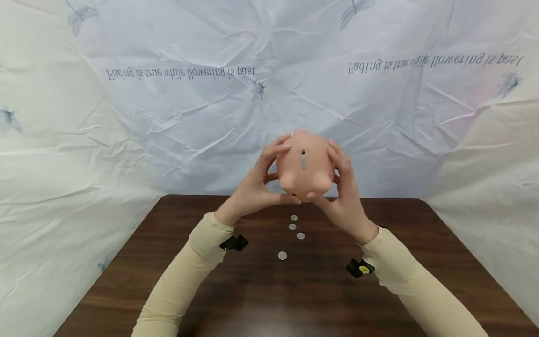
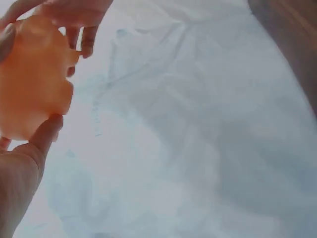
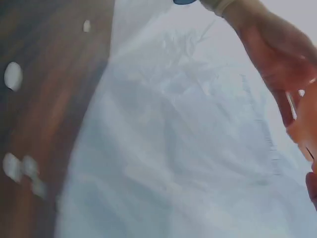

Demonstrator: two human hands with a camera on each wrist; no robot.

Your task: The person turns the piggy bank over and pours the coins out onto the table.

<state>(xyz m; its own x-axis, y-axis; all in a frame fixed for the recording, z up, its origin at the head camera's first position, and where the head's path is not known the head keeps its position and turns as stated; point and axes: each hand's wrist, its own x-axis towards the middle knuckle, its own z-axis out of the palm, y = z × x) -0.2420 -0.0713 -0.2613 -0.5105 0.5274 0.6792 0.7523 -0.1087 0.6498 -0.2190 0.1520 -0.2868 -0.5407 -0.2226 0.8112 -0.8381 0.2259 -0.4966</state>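
Note:
A pink piggy bank is held up above the far part of the table, its coin slot turned toward the head camera. My left hand grips its left side, with the thumb low on the body. On the opposite side my right hand grips it the same way, fingers curled round it. Orange-tinted in the left wrist view, the piggy bank sits between both hands. Only a sliver of the piggy bank shows at the right edge of the right wrist view.
Several silver coins lie on the dark wooden table below the piggy bank, the nearest coin apart from the others. A wrinkled white printed sheet hangs behind the table and along its sides.

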